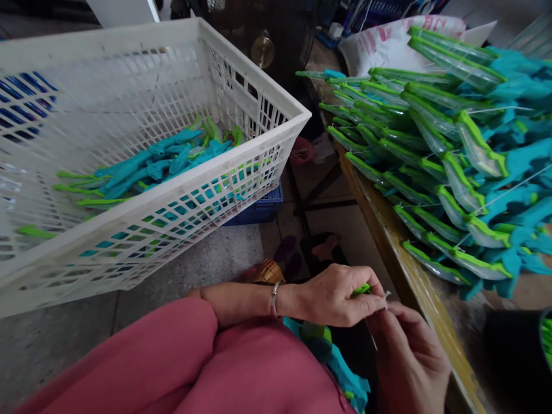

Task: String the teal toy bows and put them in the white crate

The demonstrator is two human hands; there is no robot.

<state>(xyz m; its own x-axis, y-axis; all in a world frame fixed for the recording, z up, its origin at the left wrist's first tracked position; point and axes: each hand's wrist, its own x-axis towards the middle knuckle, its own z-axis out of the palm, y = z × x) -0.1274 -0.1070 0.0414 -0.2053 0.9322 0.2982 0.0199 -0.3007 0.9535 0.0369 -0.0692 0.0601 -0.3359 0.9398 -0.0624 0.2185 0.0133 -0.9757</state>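
My left hand (pixel 334 296) is closed around a small bundle of green and teal plastic pieces (pixel 361 289), low in the middle of the view. My right hand (pixel 409 345) meets it from below, its fingers pinching a thin white string (pixel 385 296) at the bundle's end. More teal and green pieces (pixel 332 356) lie in my lap, under my left wrist. A silver bangle (pixel 274 299) sits on that wrist.
A white slotted plastic basket (pixel 241 167) on the left holds several loose teal and green pieces (pixel 159 164). On the right, a wooden table (pixel 388 236) carries a large heap of tied bundles (pixel 452 161). A white sack (pixel 388 43) lies behind the heap. Sandals rest on the floor (pixel 302 253).
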